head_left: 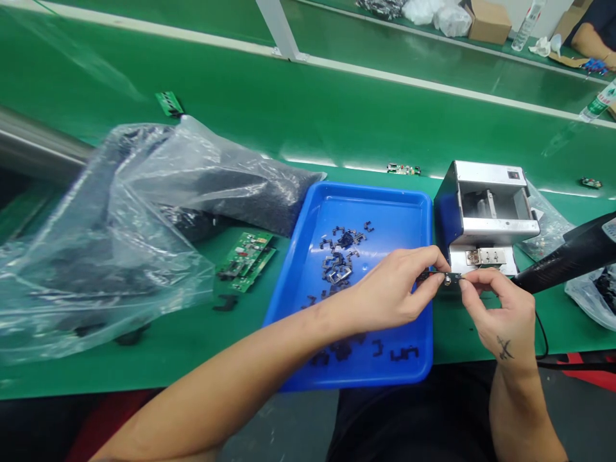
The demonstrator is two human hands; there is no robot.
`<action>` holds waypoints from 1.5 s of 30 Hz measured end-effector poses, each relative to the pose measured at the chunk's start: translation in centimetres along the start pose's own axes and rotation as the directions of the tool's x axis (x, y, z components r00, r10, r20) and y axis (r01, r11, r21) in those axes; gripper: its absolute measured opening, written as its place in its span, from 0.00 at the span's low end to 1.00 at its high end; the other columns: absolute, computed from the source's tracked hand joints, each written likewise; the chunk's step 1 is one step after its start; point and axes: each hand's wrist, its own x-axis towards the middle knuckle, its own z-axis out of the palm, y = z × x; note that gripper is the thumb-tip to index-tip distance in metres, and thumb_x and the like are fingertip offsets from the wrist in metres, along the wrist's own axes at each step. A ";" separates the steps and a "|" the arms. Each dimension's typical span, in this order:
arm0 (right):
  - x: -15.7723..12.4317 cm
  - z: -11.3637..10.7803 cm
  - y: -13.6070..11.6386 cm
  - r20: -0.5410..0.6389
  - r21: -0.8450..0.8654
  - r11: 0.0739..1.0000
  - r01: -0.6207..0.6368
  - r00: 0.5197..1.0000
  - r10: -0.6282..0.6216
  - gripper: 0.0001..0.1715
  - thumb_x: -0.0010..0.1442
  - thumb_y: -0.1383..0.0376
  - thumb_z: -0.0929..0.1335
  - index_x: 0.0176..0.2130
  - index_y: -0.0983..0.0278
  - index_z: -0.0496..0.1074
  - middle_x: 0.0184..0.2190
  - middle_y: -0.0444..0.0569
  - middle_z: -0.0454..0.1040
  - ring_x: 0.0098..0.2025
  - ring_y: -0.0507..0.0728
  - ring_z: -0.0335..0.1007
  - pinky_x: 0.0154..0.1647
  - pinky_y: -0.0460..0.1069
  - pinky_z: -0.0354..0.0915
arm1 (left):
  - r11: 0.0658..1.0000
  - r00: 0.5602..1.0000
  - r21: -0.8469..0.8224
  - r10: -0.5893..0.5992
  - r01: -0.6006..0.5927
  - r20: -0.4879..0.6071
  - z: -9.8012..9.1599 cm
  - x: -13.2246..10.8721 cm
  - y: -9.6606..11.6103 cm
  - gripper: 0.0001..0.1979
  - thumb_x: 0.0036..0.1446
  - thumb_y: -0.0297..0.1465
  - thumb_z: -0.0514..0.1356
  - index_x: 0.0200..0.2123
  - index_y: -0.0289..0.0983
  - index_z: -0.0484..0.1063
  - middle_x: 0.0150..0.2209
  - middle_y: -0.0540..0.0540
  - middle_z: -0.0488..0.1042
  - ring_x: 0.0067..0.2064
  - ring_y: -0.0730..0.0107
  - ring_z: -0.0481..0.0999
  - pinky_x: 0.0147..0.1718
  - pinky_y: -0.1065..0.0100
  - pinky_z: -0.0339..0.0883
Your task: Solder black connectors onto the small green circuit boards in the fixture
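Between my two hands is a small dark part with a shiny metal bit (448,280), its exact kind too small to make out. My left hand (409,285) reaches across the blue tray (426,289) and pinches the part's left end. At its right end, the thumb and forefinger of my right hand (500,311) are closed on it. Just beyond the fingers stands a silver and black benchtop machine (495,228) with a small metal block (486,257) on its front. Several small black plastic clips (337,266) lie loose in the tray, partly hidden under my left forearm.
A large clear plastic bag (158,192) of dark parts fills the left side. Green circuit boards (250,256) lie between bag and tray. A black tube (568,247) slants in at the right, near another bag (594,295). A person's arm (591,45) shows at the far bench.
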 end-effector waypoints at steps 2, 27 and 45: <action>0.1 0.2 0.2 -0.016 -0.023 0.998 0.051 0.999 -0.052 0.05 0.64 0.70 0.70 0.35 0.62 0.74 0.29 0.44 0.79 0.27 0.50 0.73 0.32 0.45 0.73 | 1.000 1.000 -0.015 0.023 -0.023 0.003 0.0 0.1 -0.2 0.08 0.67 0.26 0.54 0.41 0.36 0.73 0.37 0.46 0.79 0.37 0.69 0.76 0.39 0.67 0.68; -0.8 -3.3 3.0 -0.627 -0.193 0.977 0.094 0.753 -0.197 0.25 0.65 0.63 0.69 0.61 0.57 0.75 0.48 0.56 0.72 0.48 0.64 0.72 0.43 0.58 0.70 | 0.632 0.930 0.688 0.308 -0.356 0.198 0.2 -0.6 -1.4 0.17 0.64 0.17 0.52 0.47 0.36 0.76 0.54 0.43 0.78 0.45 0.63 0.72 0.31 0.68 0.71; 3.5 -9.2 1.5 0.035 0.599 0.798 -0.063 0.998 0.053 0.34 0.63 0.32 0.57 0.53 0.47 0.69 0.19 0.36 0.47 0.13 0.47 0.33 0.12 0.47 0.46 | 0.620 0.933 0.701 0.292 -0.353 0.212 0.2 -0.3 -1.3 0.16 0.62 0.16 0.54 0.46 0.37 0.76 0.53 0.45 0.78 0.44 0.62 0.71 0.30 0.66 0.69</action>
